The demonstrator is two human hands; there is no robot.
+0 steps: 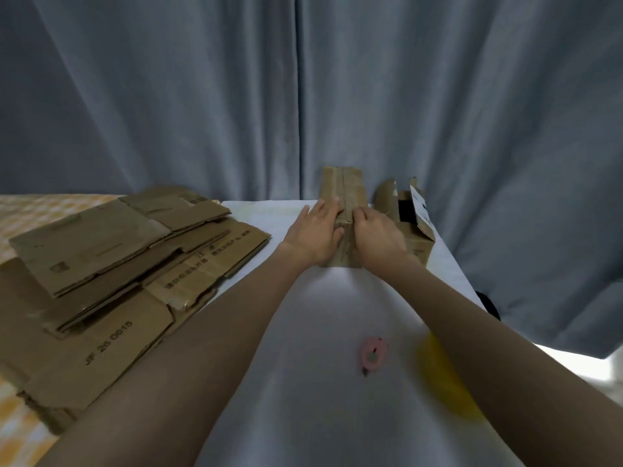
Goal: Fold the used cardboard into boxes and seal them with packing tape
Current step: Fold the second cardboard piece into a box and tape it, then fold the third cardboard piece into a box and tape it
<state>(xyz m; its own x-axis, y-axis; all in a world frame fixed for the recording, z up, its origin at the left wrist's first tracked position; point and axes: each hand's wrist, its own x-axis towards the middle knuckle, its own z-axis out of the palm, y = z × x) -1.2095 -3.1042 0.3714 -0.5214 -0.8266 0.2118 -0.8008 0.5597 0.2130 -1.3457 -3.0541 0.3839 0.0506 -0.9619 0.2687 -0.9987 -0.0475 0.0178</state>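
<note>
Head view: both hands rest on a box (pixel 343 210) near the table's (pixel 303 332) far edge. Left hand (pixel 312 234) lies flat, fingers straight; right hand (pixel 377 235) curls its fingertips onto the top seam (grip unclear). Flat cardboard (pixel 111 264) is stacked at the left edge.

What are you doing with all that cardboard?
A person is making boxes. Both hands are on a small cardboard box at the far end of the white table: the left hand lies flat on it, and the right hand pinches it by the middle seam. Another box stands open just to its right. A stack of flat cardboard waits on the left. A pink cutter and something yellow and blurred lie nearer, untouched.
</note>
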